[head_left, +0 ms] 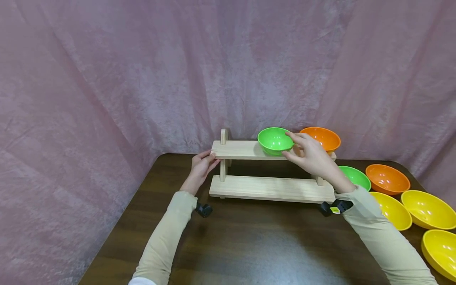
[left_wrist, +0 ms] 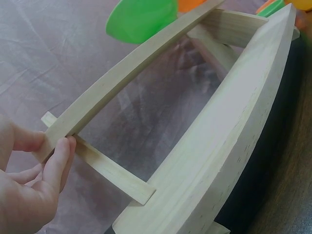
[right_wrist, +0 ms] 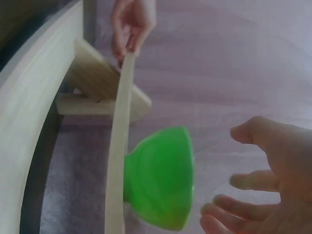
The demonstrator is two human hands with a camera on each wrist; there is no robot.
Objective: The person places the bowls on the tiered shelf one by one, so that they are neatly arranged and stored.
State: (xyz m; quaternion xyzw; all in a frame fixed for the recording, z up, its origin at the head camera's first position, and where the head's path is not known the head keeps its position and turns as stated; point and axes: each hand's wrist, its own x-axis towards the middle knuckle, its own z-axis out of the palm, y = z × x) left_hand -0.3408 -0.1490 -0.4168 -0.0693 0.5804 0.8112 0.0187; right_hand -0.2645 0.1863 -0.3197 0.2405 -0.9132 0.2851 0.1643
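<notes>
A two-tier wooden shelf (head_left: 242, 149) stands on the table. My left hand (head_left: 201, 168) grips the left end of its upper board, the thumb and fingers pinching the edge in the left wrist view. A green bowl (head_left: 275, 138) sits upright near the middle of that board. Just to the bowl's right is my right hand (head_left: 310, 156), its fingers spread and holding nothing; the right wrist view shows a gap between the fingertips and the green bowl (right_wrist: 161, 178). Partly hidden behind the right hand, an orange bowl (head_left: 325, 138) rests at the board's right end.
The lower board (head_left: 270, 189) bears no bowls in view. Right of the shelf lie another green bowl (head_left: 358, 178), another orange bowl (head_left: 387, 179) and several yellow bowls (head_left: 429, 209), some partly behind the right sleeve. A pink curtain (head_left: 199, 79) hangs behind the dark table (head_left: 249, 241).
</notes>
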